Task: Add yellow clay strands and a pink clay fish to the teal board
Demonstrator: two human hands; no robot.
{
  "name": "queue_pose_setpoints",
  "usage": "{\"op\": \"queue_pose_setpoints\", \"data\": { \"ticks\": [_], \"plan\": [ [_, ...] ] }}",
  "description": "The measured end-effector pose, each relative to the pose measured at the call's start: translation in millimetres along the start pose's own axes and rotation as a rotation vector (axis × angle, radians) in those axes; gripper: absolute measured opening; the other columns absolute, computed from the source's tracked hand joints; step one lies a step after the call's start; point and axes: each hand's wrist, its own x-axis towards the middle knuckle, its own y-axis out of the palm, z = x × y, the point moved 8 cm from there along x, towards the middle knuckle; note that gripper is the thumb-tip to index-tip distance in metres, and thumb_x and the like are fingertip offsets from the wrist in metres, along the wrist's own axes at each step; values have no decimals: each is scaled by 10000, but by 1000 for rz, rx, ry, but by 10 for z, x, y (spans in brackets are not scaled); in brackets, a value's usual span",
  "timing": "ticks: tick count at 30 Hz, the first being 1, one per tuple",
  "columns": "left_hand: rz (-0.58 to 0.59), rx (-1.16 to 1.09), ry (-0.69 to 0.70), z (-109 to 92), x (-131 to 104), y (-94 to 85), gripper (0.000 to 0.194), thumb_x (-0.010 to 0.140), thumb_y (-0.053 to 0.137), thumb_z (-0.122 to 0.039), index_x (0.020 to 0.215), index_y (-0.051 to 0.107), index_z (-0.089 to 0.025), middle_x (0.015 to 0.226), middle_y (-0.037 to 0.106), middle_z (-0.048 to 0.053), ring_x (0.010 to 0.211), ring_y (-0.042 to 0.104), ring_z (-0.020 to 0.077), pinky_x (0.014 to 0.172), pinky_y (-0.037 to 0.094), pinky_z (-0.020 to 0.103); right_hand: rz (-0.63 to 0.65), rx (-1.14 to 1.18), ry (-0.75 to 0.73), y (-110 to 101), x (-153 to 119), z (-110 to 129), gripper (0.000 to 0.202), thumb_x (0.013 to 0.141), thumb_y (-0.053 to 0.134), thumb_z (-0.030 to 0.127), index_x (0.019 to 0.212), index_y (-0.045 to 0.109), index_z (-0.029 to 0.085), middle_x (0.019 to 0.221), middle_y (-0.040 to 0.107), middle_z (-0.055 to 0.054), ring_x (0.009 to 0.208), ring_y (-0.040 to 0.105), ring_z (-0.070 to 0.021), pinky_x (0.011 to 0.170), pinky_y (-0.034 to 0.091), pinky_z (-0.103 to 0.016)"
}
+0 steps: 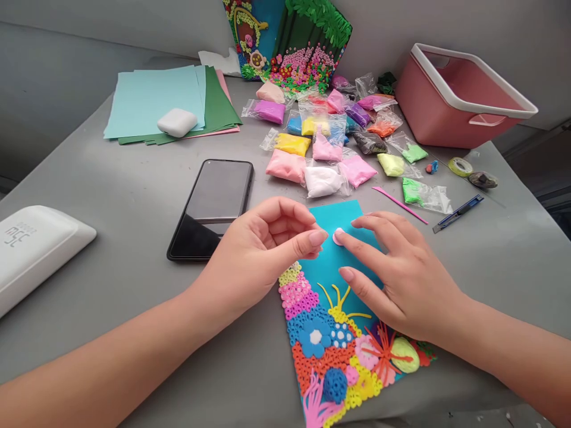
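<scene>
My left hand (285,235) is above the left edge of the blue board, its thumb and forefinger pinched together; whatever may be between them is too small to make out. With fingers spread, my right hand (392,267) reaches over the board from the right. Its forefinger tip touches a small pale pink clay disc (338,238) lying on the bare part of the blue board (330,214). Clay decorations cover the lower board: a blue flower (314,337), a dark blue ball (335,385), pink strands (316,401) and many tiny rings.
Beyond the board lie several bagged clays, including white clay (323,181), a pink stick (400,205) and a blue cutter (458,214). A phone (218,196), a white device (40,255), coloured sheets (151,95), a pink bin (432,101) and a decorated panel (307,41) surround them.
</scene>
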Motion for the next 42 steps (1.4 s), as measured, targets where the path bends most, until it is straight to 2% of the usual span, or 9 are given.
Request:
{"op": "queue_pose_setpoints", "data": {
  "ticks": [2, 6, 8, 13, 19, 27, 31, 36, 42],
  "plan": [
    [8, 2, 3, -2, -1, 5, 241, 737, 879, -182, 838, 661, -191, 802, 718, -52, 757, 686, 65, 708, 586, 129, -60, 37, -3, -65, 14, -24, 369, 990, 536, 336, 1231, 711, 118, 1229, 638, -201, 1185, 585, -374, 1014, 491, -582],
    [49, -22, 5, -8, -11, 53, 236, 765, 863, -187, 863, 648, -197, 838, 755, -51, 832, 730, 75, 778, 597, 136, -273, 250, -77, -315, 52, -55, 195, 942, 598, 121, 1099, 704, 169, 1029, 681, -111, 968, 665, -218, 870, 569, -393],
    [84, -48, -4, 0, -23, 95, 240, 779, 853, -185, 880, 636, -199, 866, 767, -54, 856, 745, 76, 810, 601, 144, -302, 327, -138, -368, 72, -32, 201, 916, 633, 74, 1063, 695, 197, 966, 681, -72, 920, 669, -183, 829, 582, -351],
    [164, -91, -88, 85, -78, 201, 316, 760, 865, -177, 945, 612, -216, 873, 776, -62, 795, 758, 81, 755, 616, 160, -284, 391, -226, -352, 71, 64, 201, 908, 694, 116, 1095, 696, 190, 970, 686, -69, 942, 670, -180, 863, 601, -378],
    [235, -78, -111, 102, -109, 292, 328, 755, 864, -168, 968, 619, -217, 788, 781, -55, 759, 732, 68, 711, 588, 133, -272, 451, -256, -362, 48, 99, 176, 910, 669, 72, 1033, 720, 187, 943, 674, -71, 894, 657, -171, 833, 596, -375],
    [217, -123, -166, 139, -121, 268, 391, 700, 876, -88, 967, 622, -218, 780, 790, -53, 757, 746, 88, 717, 585, 153, -289, 474, -253, -366, 56, 94, 171, 892, 697, 84, 1043, 712, 161, 932, 689, -81, 880, 668, -185, 821, 599, -382],
    [230, -125, -166, 142, -121, 279, 391, 691, 864, -47, 954, 631, -219, 776, 790, -47, 742, 742, 88, 699, 571, 147, -267, 491, -263, -370, 58, 104, 219, 895, 666, 55, 1045, 713, 208, 922, 695, -65, 867, 675, -181, 845, 603, -381],
    [181, -111, -174, 141, -113, 247, 396, 672, 874, -57, 947, 641, -221, 775, 787, -40, 741, 743, 109, 705, 574, 174, -272, 494, -226, -378, 77, 76, 212, 921, 636, 67, 1058, 698, 216, 929, 715, -61, 892, 689, -172, 798, 612, -353],
    [211, -136, -182, 140, -113, 280, 395, 665, 872, -34, 929, 644, -219, 760, 786, -48, 742, 744, 95, 707, 571, 155, -261, 524, -266, -359, 72, 108, 201, 912, 657, 66, 1060, 701, 195, 921, 720, -63, 862, 676, -161, 839, 611, -375]
  ]
}}
